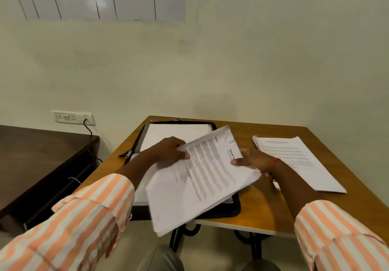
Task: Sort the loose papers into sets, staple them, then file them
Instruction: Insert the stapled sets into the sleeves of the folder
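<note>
White printed sheets make up the stack of papers (202, 178) that both hands hold up, tilted, just above the open black folder (236, 205) on the wooden tabletop (265, 207). The left hand (168, 149) grips the stack's left edge, thumb on top and the other fingers (185, 155) curled under it. The right hand (255, 161) pinches the far right corner, with its thumb pressed on the top page. The sheets fan out slightly at the near corner, so the stack is not squared up.

A second pile (299, 161) lies flat on the tabletop to the right, apart from the folder. More white pages lie inside the folder, under the held stack. The folder's zip (128, 154) hangs off its left side, undone.

This looks like the sorting step: the loose sheets are in hand, and one set seems already laid aside on the right. No stapler shows in view, so stapling is probably some way off.

The next move likely calls for peeling off the top sheets that belong together. For that, one hand must take the whole weight while the other thumbs the corner. The fanned near edge could slip, so the stack wants tapping square on the tabletop first.
</note>
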Motion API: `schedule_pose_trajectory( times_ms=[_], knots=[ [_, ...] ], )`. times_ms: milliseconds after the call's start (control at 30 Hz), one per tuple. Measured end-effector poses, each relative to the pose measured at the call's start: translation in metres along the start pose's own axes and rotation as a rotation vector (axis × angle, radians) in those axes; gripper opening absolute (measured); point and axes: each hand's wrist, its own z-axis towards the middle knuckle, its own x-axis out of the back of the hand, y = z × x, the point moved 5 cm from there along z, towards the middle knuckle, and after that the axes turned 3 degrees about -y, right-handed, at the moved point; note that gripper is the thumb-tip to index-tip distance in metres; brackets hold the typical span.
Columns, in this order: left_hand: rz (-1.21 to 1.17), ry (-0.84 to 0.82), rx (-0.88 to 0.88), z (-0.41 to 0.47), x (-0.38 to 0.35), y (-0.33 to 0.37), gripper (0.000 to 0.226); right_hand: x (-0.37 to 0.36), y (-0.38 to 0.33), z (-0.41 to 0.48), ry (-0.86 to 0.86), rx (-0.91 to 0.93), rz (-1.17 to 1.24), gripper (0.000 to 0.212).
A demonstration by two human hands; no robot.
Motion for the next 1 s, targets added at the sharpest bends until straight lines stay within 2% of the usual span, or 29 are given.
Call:
schedule_pose_trajectory(
  times_ms=[67, 133, 167, 200, 233, 267, 333, 400, 467, 533, 700, 867, 1000],
  knots=[
    [0.013, 0.355, 0.021, 0.004, 0.004, 0.001, 0.036, 0.022, 0.013, -0.011, 0.235, 0.064, -0.07, 0.03],
    [-0.043, 0.713, 0.017, -0.006, -0.001, 0.005, 0.035, 0.049, 0.04, -0.029, 0.512, 0.05, -0.026, 0.028],
    [-0.049, 0.85, 0.012, -0.014, -0.007, 0.007, 0.029, 0.057, 0.054, -0.04, 0.638, 0.028, 0.044, 0.027],
    [-0.044, 0.908, 0.011, -0.018, -0.018, 0.011, 0.022, 0.063, 0.068, -0.049, 0.751, 0.016, 0.12, 0.027],
    [-0.053, 0.872, 0.005, -0.017, -0.031, 0.013, 0.017, 0.065, 0.078, -0.058, 0.85, 0.022, 0.191, 0.029],
    [-0.067, 0.753, 0.005, -0.012, -0.046, 0.015, 0.017, 0.065, 0.085, -0.066, 0.941, 0.038, 0.246, 0.031],
    [-0.042, 0.47, -0.003, 0.001, -0.082, 0.021, 0.029, 0.063, 0.093, -0.08, 1.102, 0.074, 0.284, 0.032],
    [-0.004, 0.351, 0.001, 0.007, -0.108, 0.025, 0.043, 0.06, 0.097, -0.085, 1.17, 0.088, 0.279, 0.029],
    [0.047, 0.352, -0.004, 0.013, -0.12, 0.028, 0.046, 0.056, 0.1, -0.086, 1.167, 0.08, 0.265, 0.026],
    [0.063, 0.382, -0.01, 0.018, -0.124, 0.027, 0.038, 0.051, 0.1, -0.088, 1.153, 0.063, 0.242, 0.024],
    [-0.113, 0.417, 0.01, 0.02, -0.121, 0.019, 0.019, 0.046, 0.099, -0.099, 1.195, 0.057, 0.243, 0.023],
    [-0.268, 0.487, 0.057, 0.018, -0.117, 0.01, 0.016, 0.038, 0.102, -0.116, 1.261, 0.031, 0.223, 0.029],
    [-0.345, 0.483, 0.079, 0.017, -0.115, 0.009, 0.014, 0.034, 0.102, -0.133, 1.268, -0.027, 0.145, 0.028]
  ],
)
